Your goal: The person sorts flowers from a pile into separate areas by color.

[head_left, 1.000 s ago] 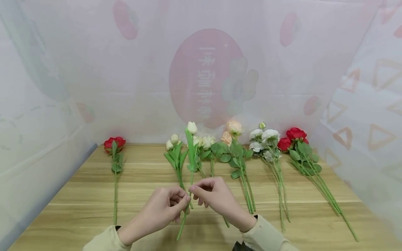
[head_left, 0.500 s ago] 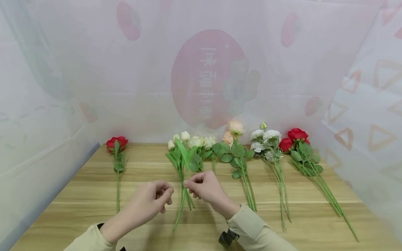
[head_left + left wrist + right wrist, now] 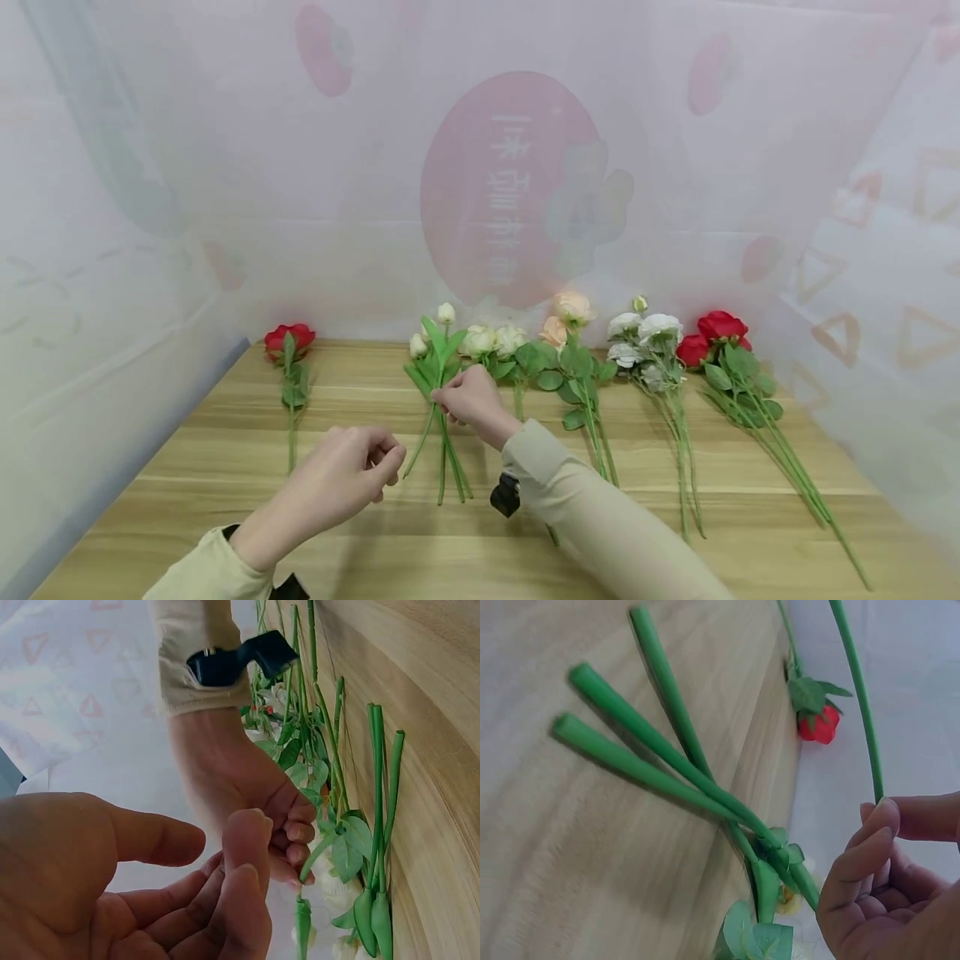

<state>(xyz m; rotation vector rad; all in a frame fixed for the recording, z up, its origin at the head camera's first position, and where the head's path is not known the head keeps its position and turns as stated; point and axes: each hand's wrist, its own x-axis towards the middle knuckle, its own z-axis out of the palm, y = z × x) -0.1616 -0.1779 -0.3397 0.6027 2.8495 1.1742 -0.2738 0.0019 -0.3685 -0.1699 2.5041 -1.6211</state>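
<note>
Between the thumb and fingertips of my right hand (image 3: pixel 474 404) is the thin green stem of a white tulip (image 3: pixel 866 720). That tulip hangs over other white tulips (image 3: pixel 457 467), whose stems lie on the wooden table at the centre. In the right wrist view the pinched stem stands clear of the lying ones (image 3: pixel 641 765). My left hand (image 3: pixel 330 479) hovers above the table to the left, its fingers loosely curled round nothing. Seen from the left wrist, the left thumb (image 3: pixel 161 838) and fingers are apart, with the right hand beyond them.
Cream flowers (image 3: pixel 491 340), peach roses (image 3: pixel 572 308), white flowers (image 3: pixel 660 329) and red roses (image 3: pixel 723 327) lie in a row to the right. One red rose (image 3: pixel 288 340) lies at far left. A printed cloth wall (image 3: pixel 360 208) stands behind the table (image 3: pixel 225 517).
My left hand has let go of the tulip stem and drawn back left. My right hand has carried the tulip forward and down over the other tulips.
</note>
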